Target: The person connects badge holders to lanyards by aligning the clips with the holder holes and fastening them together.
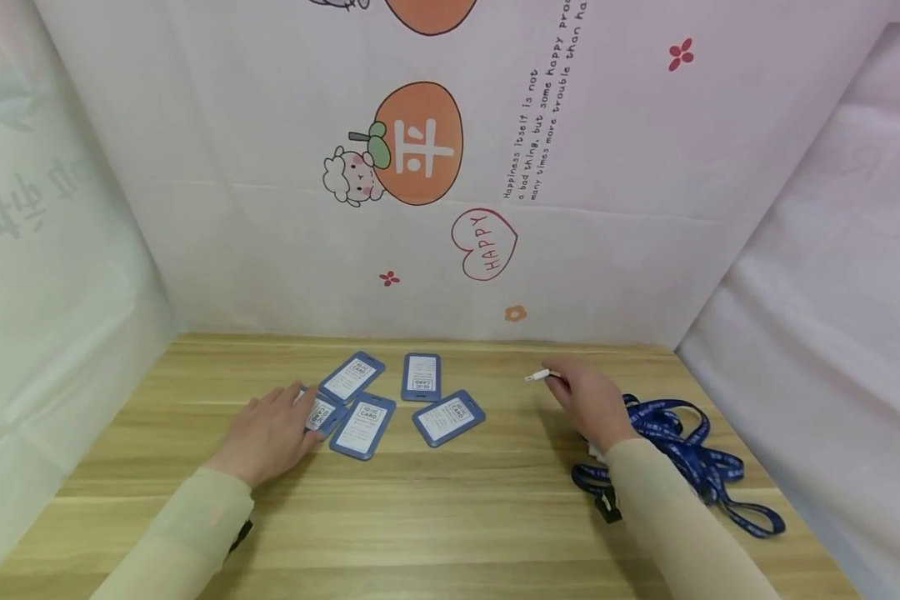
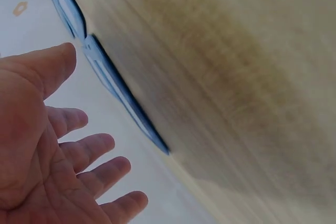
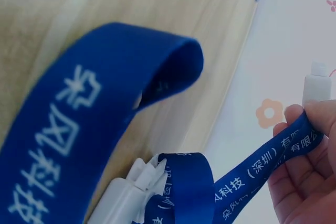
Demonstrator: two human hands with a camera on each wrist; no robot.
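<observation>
Over the table (image 1: 457, 533), right fingers (image 3: 302, 170) pinch a lanyard (image 3: 261, 169), its clip (image 1: 537, 376) apparently pointing lengthwise left; left fingers (image 2: 88, 151) apart.

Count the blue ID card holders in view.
5 card holders: one partly behind the left hand, two beside that one, two farther right. The hand may hide more.

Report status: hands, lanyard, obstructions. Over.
Right hand pinching lanyard near white clip. Left hand over leftmost card holder, contact unclear. Tangled lanyards by right sleeve, may snag.
</observation>
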